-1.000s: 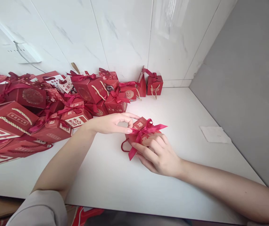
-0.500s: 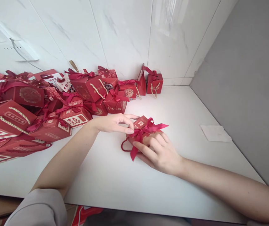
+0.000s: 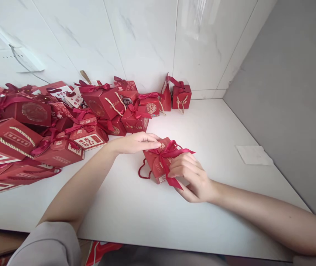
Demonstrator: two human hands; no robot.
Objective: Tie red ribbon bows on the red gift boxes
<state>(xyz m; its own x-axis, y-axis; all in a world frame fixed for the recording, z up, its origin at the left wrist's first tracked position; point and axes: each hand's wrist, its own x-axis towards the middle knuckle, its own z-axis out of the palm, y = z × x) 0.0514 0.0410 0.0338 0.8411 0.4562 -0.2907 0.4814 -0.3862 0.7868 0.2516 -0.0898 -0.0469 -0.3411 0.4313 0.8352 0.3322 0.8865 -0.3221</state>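
Left hand: the left hand [image 3: 136, 143] lies palm down, fingers pressed together and curled over the far upper edge of the small red gift box [image 3: 159, 162], fingertips touching its top just beside the bow.
Right hand: the right hand [image 3: 192, 177] grips the near right side of the same box, fingers bent around it and closed against the cardboard; a tail of ribbon runs down just under its fingers [image 3: 178, 170].
Gift box: it sits between the two hands, tilted on the white tabletop [image 3: 202, 125], gold print on its front face (too small to read).
Ribbon bow: the dark red ribbon bow [image 3: 170, 150] is tied across the box top, just above the right hand's knuckles, one loop pointing away to the right.
Cord handle: a red cord handle [image 3: 143, 173] loops out of the box on the table, below the left hand's fingers.
Pile of boxes: a heap of red gift boxes [image 3: 64, 122] with ribbons and gold rope handles lies beyond and outward of the left forearm, against the marble wall [image 3: 141, 40].
Lone box: one red gift box [image 3: 181, 96] stands at the wall, well beyond both hands.
White sheet: a white sheet [image 3: 253, 155] lies flat, off to the right of the right hand, near the grey wall [image 3: 293, 92].
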